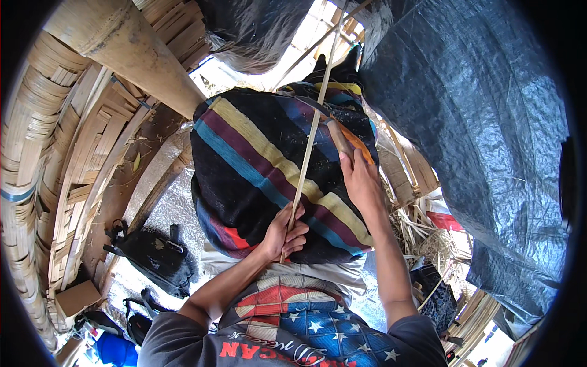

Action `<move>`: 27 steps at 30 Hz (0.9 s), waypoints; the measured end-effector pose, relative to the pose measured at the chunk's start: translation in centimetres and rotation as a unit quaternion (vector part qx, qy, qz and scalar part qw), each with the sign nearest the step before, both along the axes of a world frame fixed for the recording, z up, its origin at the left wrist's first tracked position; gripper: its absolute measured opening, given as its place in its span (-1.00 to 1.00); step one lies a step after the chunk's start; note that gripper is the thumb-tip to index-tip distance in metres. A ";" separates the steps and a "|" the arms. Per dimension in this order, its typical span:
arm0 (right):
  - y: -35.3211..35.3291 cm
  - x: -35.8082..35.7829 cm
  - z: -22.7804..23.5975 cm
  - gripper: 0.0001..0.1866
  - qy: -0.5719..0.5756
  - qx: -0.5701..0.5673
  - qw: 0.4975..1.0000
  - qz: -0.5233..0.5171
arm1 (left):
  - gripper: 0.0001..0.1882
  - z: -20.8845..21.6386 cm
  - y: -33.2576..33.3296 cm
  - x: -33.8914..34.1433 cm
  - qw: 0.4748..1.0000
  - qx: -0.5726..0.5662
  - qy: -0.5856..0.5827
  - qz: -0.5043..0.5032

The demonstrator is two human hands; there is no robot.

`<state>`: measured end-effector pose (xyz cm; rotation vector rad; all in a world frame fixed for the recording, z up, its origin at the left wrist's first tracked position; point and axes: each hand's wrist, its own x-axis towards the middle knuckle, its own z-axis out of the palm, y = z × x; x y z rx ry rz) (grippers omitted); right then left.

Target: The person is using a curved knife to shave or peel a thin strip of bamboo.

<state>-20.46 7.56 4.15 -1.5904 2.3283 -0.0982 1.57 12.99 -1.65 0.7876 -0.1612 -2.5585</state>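
A long, thin bamboo strip (309, 144) runs up and away from my closed left hand (285, 232), which grips it near its lower end. My right hand (363, 186) is wrapped round the wooden handle of a knife (338, 136). Its dark curved blade reaches leftward and meets the strip near the far side of my lap; which of the two lies on top there is hard to tell. Beneath both hands, a black cloth (244, 165) with yellow, maroon and blue stripes covers my legs. Small pale shavings dot the cloth.
A thick bamboo pole (125, 52) and woven bamboo wall (92, 153) stand at left. Grey plastic sheeting (471, 116) hangs at right. A black bag (156, 257) lies at lower left. Loose bamboo shavings (437, 248) are heaped to my right.
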 end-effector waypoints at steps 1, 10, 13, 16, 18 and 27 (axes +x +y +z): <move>-0.4 0.2 -0.3 -0.48 0.003 -0.026 1.000 0.006 | -0.63 -0.1 0.0 0.1 1.000 -0.002 -0.001 0.000; 1.1 0.4 -0.7 -0.51 0.066 -0.056 0.995 0.055 | -0.61 -0.3 -0.3 -0.2 0.999 0.024 -0.021 0.017; 1.7 1.2 0.1 -0.53 0.072 -0.033 0.994 0.074 | -0.61 -0.4 0.5 0.2 0.999 -0.011 -0.040 0.012; 1.0 -0.5 -0.4 -0.54 0.083 -0.105 0.989 0.058 | -0.61 -0.5 0.4 0.2 1.000 -0.007 -0.027 0.004; 0.8 -0.6 -1.2 -0.54 0.071 -0.107 0.991 0.040 | -0.61 -0.6 0.1 0.0 1.000 -0.004 -0.011 0.002; 1.6 -1.1 -0.4 -0.41 -0.013 0.005 0.999 -0.044 | -0.61 -0.1 -0.3 -0.2 0.999 0.008 -0.033 0.019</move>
